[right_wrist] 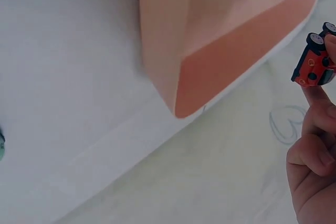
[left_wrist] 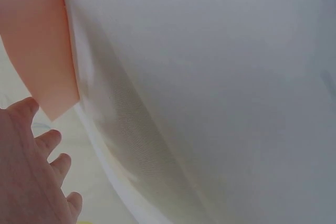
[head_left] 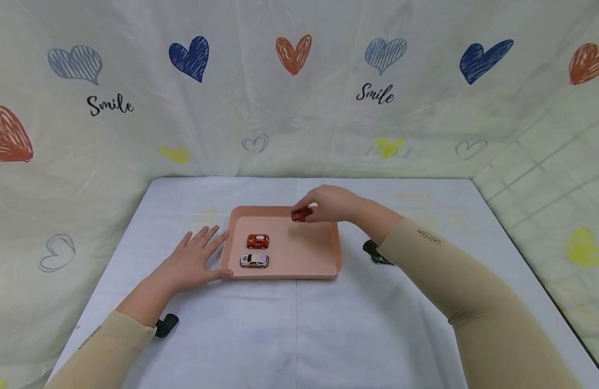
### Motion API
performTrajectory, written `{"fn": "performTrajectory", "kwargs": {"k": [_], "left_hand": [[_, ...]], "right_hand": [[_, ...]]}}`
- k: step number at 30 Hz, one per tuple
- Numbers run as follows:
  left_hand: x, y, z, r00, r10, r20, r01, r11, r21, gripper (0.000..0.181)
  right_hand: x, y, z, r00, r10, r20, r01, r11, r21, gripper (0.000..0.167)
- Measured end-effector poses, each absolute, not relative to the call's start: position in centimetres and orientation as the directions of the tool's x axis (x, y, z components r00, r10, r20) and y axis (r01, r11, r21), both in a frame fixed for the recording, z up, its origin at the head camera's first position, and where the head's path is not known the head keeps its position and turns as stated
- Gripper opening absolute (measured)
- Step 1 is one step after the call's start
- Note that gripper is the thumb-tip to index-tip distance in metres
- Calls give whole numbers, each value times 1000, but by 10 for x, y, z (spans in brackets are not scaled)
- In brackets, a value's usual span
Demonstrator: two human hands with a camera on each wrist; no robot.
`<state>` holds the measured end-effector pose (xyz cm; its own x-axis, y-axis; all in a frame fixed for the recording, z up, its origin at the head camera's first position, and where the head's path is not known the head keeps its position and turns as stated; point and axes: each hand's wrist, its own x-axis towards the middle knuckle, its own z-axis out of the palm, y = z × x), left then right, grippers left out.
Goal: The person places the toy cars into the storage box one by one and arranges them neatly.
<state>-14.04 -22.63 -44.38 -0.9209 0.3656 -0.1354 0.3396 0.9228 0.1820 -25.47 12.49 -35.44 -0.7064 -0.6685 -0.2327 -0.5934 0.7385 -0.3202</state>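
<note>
One red and black toy car (head_left: 299, 215) is at the far side of the pink tray (head_left: 304, 259), right of its middle, and your right hand (head_left: 335, 205) pinches it between thumb and finger. The right wrist view shows its black wheels and dark-spotted red body, with other fingers of yours bent below it. From the head view, you cannot tell how far the car is above the tray's floor.

Two more toy cars stand inside the tray, in its left half: a red car with white markings (head_left: 258, 241) and, just on the near side of it, a white car with a patterned roof (head_left: 254, 261). They lie side by side, pointing across the tray.

Your left hand (head_left: 194, 262) is at the tray's left side, fingers spread, with the thumb tip at the near left corner; whether it presses there, you can't tell.

Right of the tray, a dark item (head_left: 382, 260) with some green shows beside your right sleeve (head_left: 450, 270), partly hidden by it. Your left sleeve (head_left: 102, 351) comes in from the tray's near left. Under the tray is a white cloth (head_left: 260, 335); beyond its far side hangs a pale backdrop (head_left: 299, 108) with hearts and the word "Smile".
</note>
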Motion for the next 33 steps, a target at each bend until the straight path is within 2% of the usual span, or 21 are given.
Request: {"fn": "performTrajectory", "kwargs": {"k": [9,33], "left_hand": [[-140,-228,-446,-920,366,-138,341,923,179,101],[-141,-230,-448,-919,376,-121,353,919,176,105]], "right_hand": [[-265,90,-361,-662,-706,-253,-632,707,-317,37],[-276,24,-394,-651,-691,-315,-649,722,-241,35]]}}
